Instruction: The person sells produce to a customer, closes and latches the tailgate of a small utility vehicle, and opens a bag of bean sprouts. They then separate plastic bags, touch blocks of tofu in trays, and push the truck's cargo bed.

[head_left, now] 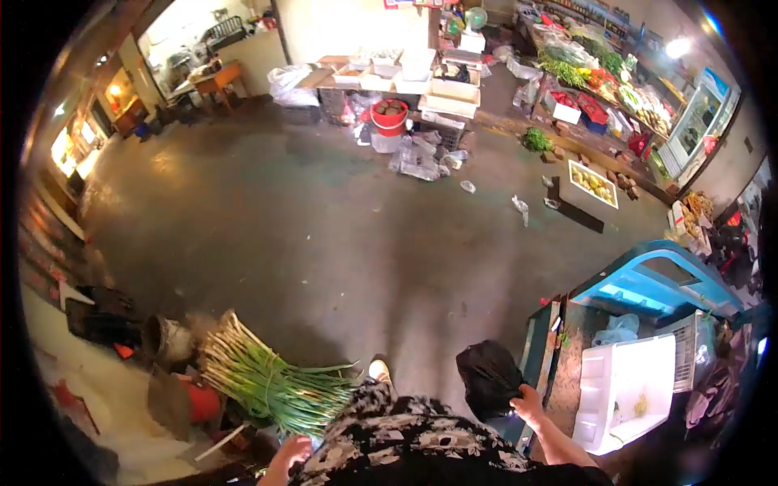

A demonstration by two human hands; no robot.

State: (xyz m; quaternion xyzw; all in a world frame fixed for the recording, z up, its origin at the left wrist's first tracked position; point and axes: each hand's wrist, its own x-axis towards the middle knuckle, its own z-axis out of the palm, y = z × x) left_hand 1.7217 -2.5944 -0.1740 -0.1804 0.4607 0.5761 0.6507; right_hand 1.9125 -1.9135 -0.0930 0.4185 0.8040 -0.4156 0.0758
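Observation:
My right hand (528, 405) is closed on the gathered top of a black plastic bag (486, 374), which hangs beside my patterned clothing. What is inside the bag cannot be seen. Low on the left, my left hand (297, 450) is held close to the leafy end of a large bundle of green onions (271, 381). Its fingers look loosely apart, with nothing visible in them; whether they touch the leaves is unclear. The white stalks of the onions point up and to the left, and the green leaves lie toward my body.
To the right stands a blue-framed cart (648, 275) carrying a white foam box (624, 393). A red bucket (389, 117) stands by stacked crates ahead. Vegetable stalls (600, 77) line the far right, with a tray of yellowish produce (593, 185) on the floor. A dark pot (168, 338) sits left.

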